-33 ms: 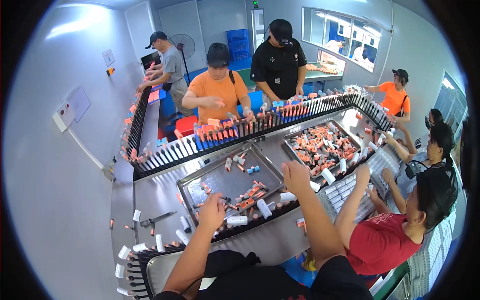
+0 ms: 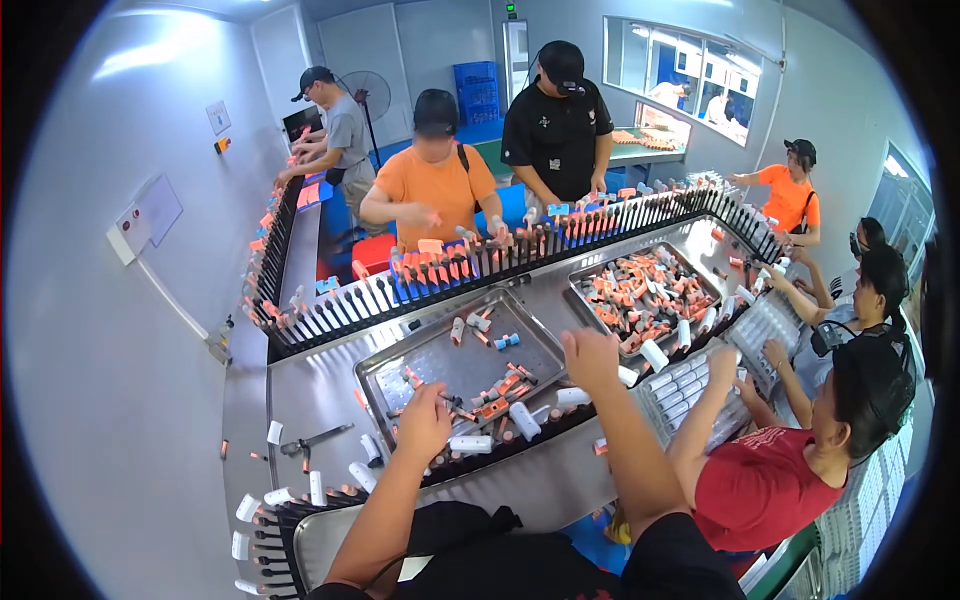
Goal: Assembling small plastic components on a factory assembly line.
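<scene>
My left hand [image 2: 424, 424] is over the near edge of a shallow metal tray [image 2: 372, 375], with its fingers curled together. Whatever they hold is hidden. Farther right, my right hand [image 2: 592, 358] is raised by that tray's right end, its fingers bent inward and their tips out of sight. Inside the tray lie small orange, grey and black tube-shaped parts [image 2: 497, 408] and a blue-banded piece [image 2: 507, 341]. A row of white tubes [image 2: 471, 444] runs along a black pegged conveyor between my body and the tray; one white tube [image 2: 524, 421] is between my hands.
A second tray [image 2: 572, 290] at the right holds heaped orange and grey parts. Black pegs [image 2: 352, 303] line the far conveyor. Beside me a person in red [image 2: 765, 485] reaches over a clear tray of white tubes [image 2: 680, 392]. Opposite stands a person in orange [image 2: 437, 190].
The white tubes on the near conveyor have shifted slightly left. Across the table, the hand of the person in orange has dropped a little. My hands have hardly moved.
</scene>
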A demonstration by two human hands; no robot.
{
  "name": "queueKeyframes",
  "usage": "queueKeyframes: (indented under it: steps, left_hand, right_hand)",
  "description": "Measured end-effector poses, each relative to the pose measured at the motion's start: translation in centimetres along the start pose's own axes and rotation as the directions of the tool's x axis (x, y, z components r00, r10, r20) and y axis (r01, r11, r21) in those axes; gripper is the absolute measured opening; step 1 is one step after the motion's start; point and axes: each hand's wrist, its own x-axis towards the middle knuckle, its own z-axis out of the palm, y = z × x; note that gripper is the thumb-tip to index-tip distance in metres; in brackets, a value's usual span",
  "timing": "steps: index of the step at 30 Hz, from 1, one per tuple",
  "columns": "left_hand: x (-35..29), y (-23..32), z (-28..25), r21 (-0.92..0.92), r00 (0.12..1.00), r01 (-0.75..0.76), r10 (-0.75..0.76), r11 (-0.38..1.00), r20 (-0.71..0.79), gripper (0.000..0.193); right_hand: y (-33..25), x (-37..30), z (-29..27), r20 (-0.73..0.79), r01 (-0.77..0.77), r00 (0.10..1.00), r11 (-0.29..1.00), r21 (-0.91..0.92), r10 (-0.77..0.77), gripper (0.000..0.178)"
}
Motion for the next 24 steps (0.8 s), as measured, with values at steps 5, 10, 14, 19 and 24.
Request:
queueKeyframes:
  steps: [5, 10, 14, 19, 24]
  left_hand:
    - [0.1, 3.7, 1.7, -0.073, 0.999, -0.004, 0.007, 0.997, 0.046, 0.022]
    - [-2.1, -1.2, 1.6, 0.173, 0.991, -0.109, 0.121, 0.979, -0.057, 0.028]
    - [1.1, 4.1, -0.2, -0.011, 0.992, -0.114, 0.113, 0.993, -0.054, 0.040]
    - [0.0, 3.5, 1.6, 0.128, 0.989, -0.148, 0.151, 0.981, -0.010, 0.036]
    - [-0.7, -2.8, 2.6, 0.198, 0.999, 0.026, -0.019, 0.980, -0.036, 0.040]
  right_hand:
    - [2.1, -2.3, 6.7, 0.137, -0.024, 0.990, 0.998, -0.054, 0.031, 0.048]
    - [-2.8, 1.8, -0.8, -0.142, 0.081, 0.988, 0.980, 0.182, -0.056, 0.037]
    - [0.9, 0.5, 1.8, -0.216, -0.045, 0.976, 0.999, -0.009, 0.042, 0.031]
    - [-1.7, -1.7, 5.6, -0.225, 0.174, 0.964, 0.978, 0.118, -0.145, 0.018]
    - [-2.3, 1.2, 0.2, -0.204, 0.038, 0.979, 0.988, 0.150, -0.007, 0.008]
